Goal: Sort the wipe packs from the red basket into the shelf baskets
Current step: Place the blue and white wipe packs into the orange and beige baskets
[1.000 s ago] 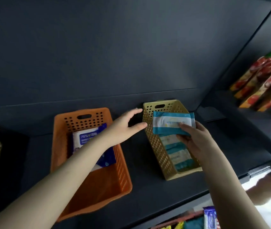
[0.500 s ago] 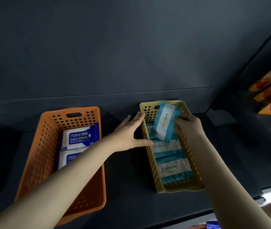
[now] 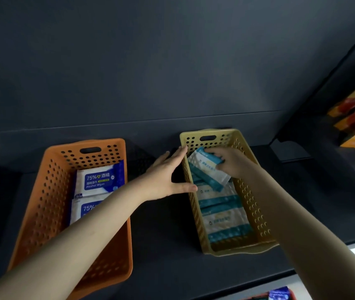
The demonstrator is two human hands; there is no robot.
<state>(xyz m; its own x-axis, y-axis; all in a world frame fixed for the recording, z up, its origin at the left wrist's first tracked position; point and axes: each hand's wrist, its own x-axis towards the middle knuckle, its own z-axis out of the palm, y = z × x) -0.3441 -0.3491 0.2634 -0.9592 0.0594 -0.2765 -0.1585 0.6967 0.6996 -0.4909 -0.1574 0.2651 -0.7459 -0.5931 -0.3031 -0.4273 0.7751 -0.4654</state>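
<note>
Teal-striped wipe pack (image 3: 208, 173), gripped by the right hand (image 3: 230, 162), slants diagonally inside the yellow basket (image 3: 256, 213), far end, over flat-lying packs (image 3: 224, 221); the straight-fingered left hand (image 3: 165, 180) braces its left wall.

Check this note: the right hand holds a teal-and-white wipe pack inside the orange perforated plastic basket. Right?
No. The head view shows the right hand holding the teal-and-white wipe pack inside the yellow perforated plastic basket, not the orange basket.
</note>
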